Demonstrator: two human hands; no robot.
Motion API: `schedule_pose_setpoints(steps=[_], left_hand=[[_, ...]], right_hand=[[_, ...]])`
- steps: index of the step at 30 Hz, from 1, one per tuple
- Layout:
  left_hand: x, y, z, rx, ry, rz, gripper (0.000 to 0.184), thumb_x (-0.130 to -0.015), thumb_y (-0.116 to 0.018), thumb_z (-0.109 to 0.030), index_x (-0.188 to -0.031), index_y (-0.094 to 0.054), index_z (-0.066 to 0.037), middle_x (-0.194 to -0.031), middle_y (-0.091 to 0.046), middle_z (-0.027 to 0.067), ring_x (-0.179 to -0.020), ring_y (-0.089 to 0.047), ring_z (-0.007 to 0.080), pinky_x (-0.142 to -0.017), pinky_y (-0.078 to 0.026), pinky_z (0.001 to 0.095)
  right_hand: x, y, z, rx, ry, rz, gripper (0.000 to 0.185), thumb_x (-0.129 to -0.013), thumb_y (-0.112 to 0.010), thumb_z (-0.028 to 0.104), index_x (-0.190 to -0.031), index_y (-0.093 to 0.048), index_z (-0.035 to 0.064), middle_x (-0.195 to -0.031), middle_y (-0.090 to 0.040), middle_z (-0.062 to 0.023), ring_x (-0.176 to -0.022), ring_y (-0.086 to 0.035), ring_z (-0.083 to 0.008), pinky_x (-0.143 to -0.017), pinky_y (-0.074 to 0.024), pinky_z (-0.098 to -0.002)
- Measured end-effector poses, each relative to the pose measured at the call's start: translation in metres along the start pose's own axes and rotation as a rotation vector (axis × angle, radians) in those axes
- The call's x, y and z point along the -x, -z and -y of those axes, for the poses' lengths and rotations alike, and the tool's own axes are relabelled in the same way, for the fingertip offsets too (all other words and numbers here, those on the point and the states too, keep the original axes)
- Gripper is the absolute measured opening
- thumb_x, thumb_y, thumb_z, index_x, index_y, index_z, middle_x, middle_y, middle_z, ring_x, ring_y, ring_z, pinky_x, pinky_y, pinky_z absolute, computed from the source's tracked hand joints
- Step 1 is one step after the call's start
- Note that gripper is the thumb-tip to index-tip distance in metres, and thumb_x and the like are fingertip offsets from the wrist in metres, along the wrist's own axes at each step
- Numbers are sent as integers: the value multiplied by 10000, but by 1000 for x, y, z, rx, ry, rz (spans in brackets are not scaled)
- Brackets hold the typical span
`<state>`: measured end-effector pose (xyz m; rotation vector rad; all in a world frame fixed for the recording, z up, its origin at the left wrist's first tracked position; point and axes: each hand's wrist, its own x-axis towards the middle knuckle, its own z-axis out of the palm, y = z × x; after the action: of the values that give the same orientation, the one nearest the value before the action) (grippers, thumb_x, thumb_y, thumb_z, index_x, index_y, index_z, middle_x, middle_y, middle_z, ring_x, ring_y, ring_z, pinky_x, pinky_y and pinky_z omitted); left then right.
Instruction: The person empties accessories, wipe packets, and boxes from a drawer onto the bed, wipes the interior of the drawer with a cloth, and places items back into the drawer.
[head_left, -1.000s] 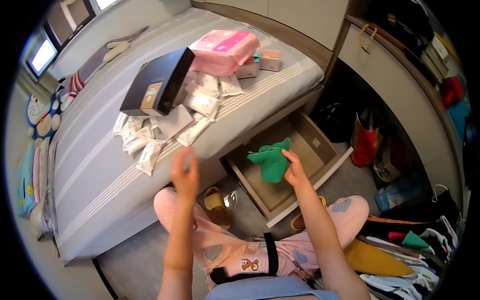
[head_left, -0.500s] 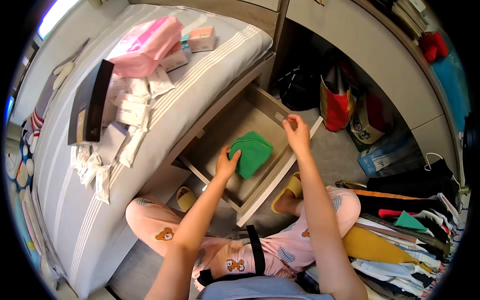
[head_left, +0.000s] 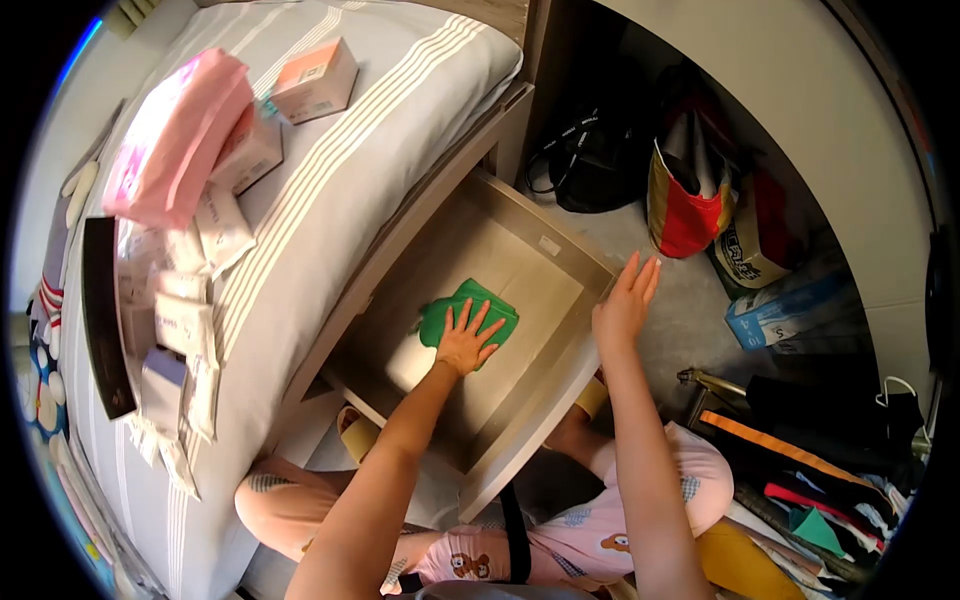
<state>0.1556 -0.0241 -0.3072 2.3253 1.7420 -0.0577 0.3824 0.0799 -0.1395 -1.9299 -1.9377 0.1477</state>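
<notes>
A folded green cloth (head_left: 497,313) lies on the bottom of the pulled-out drawer (head_left: 530,390). My left hand (head_left: 466,342) presses flat on the cloth with its fingers spread, covering its lower middle. At the right corner of the drawer, my right hand (head_left: 624,305) rests against the outside of the front panel. Its fingers are stretched out and hold nothing. Apart from the cloth, the drawer's visible bottom is bare wood.
On the bed (head_left: 330,190) lie a pink package (head_left: 180,140), small boxes (head_left: 315,80), a black box (head_left: 107,320) and several white packets (head_left: 185,320). Bags (head_left: 690,200) stand under the desk. Clothes (head_left: 800,490) are piled at the right. My legs flank the drawer.
My left hand has gone from gripping the cloth's edge to lying flat on it, and the cloth is flatter. My right hand has shifted to the front panel's outer side. The view has shifted.
</notes>
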Motion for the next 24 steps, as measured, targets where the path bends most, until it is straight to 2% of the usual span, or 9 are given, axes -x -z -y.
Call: schedule_pose_setpoints(steps=[4, 5, 8, 11, 14, 18, 19, 21, 24], left_hand=[[-48, 11, 46, -4, -168, 63, 540, -861, -407, -504, -1368, -279, -368, -1488, -94, 34, -1350, -70, 362, -1031, -126, 604], [-62, 13, 57, 28, -133, 38, 541, -854, -426, -488, -1362, -301, -350, -1481, -126, 58, -1344, -90, 370, -1035, -139, 591], [-110, 9, 78, 130, 202, -170, 539, -855, -429, -457, -1362, -317, -313, -1466, -169, 94, -1335, -126, 373, -1032, -160, 578], [-140, 12, 63, 86, 426, -288, 557, -855, -427, -421, -1369, -321, -236, -1451, -200, 129, -1327, -158, 369, -1036, -173, 552], [-151, 11, 18, 110, 399, -230, 585, -853, -428, -401, -1372, -311, -158, -1451, -198, 126, -1327, -158, 365, -1038, -181, 534], [-132, 9, -64, 66, 88, -37, 591, -851, -414, -368, -1383, -289, -141, -1455, -194, 126, -1337, -160, 328, -1068, -131, 496], [-127, 3, -72, 98, 1, -62, 584, -853, -410, -358, -1383, -290, -142, -1455, -196, 120, -1339, -160, 319, -1070, -128, 492], [-117, 0, -80, 159, -174, -109, 571, -856, -404, -338, -1382, -293, -144, -1456, -201, 110, -1343, -161, 299, -1075, -122, 485], [-106, 9, -46, 139, -356, 11, 552, -858, -407, -304, -1376, -301, -143, -1453, -214, 101, -1342, -173, 289, -1080, -119, 473]], right_hand=[[1, 0, 3, 33, 2, 7, 762, -648, -509, -131, -1348, -230, -24, -1404, -158, -284, -1325, -123, -406, -1050, -235, -408], [0, 1, 3, 41, 7, 1, 765, -646, -506, -133, -1350, -230, -21, -1404, -158, -285, -1323, -126, -410, -1047, -240, -411], [0, 5, 7, 2, 0, -3, 784, -634, -509, -136, -1355, -230, -8, -1401, -163, -288, -1317, -141, -417, -1047, -236, -419], [-1, 4, 7, 25, 7, -12, 798, -628, -510, -138, -1361, -231, 8, -1399, -170, -287, -1313, -154, -421, -1046, -239, -417], [0, 9, 11, 26, -12, 6, 802, -623, -510, -141, -1361, -234, 11, -1402, -168, -282, -1312, -158, -420, -1045, -244, -412], [0, 9, 10, 38, -29, 22, 797, -618, -512, -139, -1355, -245, 6, -1404, -167, -277, -1310, -165, -417, -1045, -247, -408], [0, 8, 10, 33, -24, 18, 797, -615, -512, -139, -1353, -247, 4, -1405, -166, -275, -1311, -164, -416, -1045, -247, -408], [1, 9, 10, 21, -18, 10, 798, -610, -511, -140, -1350, -250, 1, -1405, -167, -273, -1311, -162, -415, -1044, -248, -407], [1, 8, 8, 2, 4, -17, 790, -610, -508, -144, -1346, -254, -2, -1404, -170, -273, -1311, -160, -417, -1042, -252, -406]])
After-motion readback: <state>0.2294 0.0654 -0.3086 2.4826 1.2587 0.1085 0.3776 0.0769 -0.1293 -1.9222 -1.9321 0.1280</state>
